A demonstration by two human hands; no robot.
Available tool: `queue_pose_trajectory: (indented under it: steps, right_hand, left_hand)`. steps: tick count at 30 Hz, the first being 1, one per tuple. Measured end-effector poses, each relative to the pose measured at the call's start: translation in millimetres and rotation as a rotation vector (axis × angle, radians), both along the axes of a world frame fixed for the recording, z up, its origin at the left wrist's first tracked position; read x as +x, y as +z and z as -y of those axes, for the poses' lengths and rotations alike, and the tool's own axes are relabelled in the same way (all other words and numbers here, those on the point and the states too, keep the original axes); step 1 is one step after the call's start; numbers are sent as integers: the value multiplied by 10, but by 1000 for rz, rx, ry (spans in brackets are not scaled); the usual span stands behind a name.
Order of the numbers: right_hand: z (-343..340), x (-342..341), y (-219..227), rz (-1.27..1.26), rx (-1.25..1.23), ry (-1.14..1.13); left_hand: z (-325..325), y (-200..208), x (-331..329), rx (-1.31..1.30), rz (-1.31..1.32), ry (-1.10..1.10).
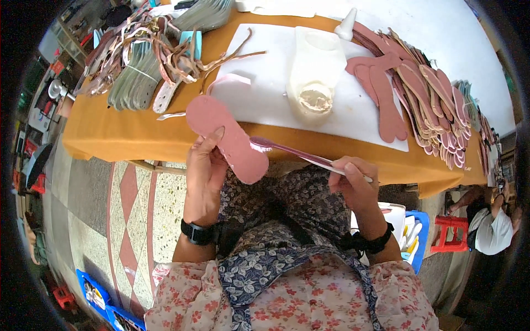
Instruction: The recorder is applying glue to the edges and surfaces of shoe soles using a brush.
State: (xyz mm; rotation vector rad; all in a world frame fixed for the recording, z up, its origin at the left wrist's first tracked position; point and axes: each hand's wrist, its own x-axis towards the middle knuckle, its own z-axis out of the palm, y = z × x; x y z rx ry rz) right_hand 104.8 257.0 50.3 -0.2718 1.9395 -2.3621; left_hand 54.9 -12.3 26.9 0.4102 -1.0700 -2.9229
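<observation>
Two hands are busy here. A pink sole piece (pixel 229 138) is held up by the left hand (pixel 205 165). The fingers are closed on its edge, with the thumb (pixel 212 136) pressed flat on the front, so the piece stays steady and its wide face is kept open for brushing. Most of the piece sticks out past the fingertips, so nothing is covered.

A toothbrush (pixel 301 154) is pinched in the right hand (pixel 353 182). The fingers are shut tight around the far end of the handle, so the bristles are carried well away from the fingers and are laid on the lower end of the pink piece.

A tub of pale glue (pixel 314 99) is kept just beyond the fingertips on a white board (pixel 265 88), probably so the brush can be dipped easily. More pink pieces (pixel 430 94) are fanned out past the right fingers, on the orange table (pixel 121 132). Straps and grey soles (pixel 138 66) are piled beyond the left fingers.
</observation>
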Motion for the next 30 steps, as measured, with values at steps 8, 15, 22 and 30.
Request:
queue_pose_trajectory:
  steps: [8,15,22,30]
  right_hand:
    - [-168,-150,48,-64,-43,-232]
    - [-570,-356,-28,-98,-6,-418]
    - [-556,-534,-102,-28,41,-412]
    - [-664,-765,-222,25,118,-355]
  left_hand:
    - [0,-48,17,-153,-88,-58]
    - [-70,4,32,-213,-77,-42]
    - [-94,-32,34,-253,-69,-84]
    - [-128,-70,32,-295,-48,-116]
